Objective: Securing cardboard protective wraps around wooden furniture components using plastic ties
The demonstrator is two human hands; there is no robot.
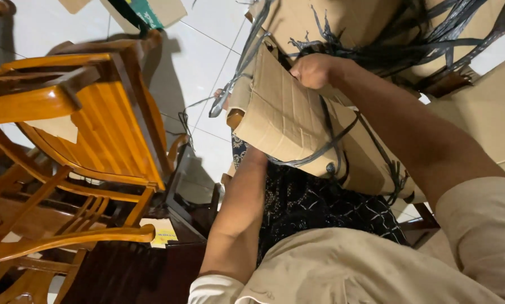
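Right hand (314, 70) is clamped on the cardboard (286, 121) at 12 o'clock, steadying it; left hand (225, 98), at 9 o'clock, is hidden beneath, grip unclear.

The cardboard sheet (286, 121) is matt brown paperboard with creased ridges. The straps (331, 143) across it look like dark, slightly shiny plastic. The chair (95, 124) is glossy varnished wood, and the floor (202, 62) is smooth, pale tile.
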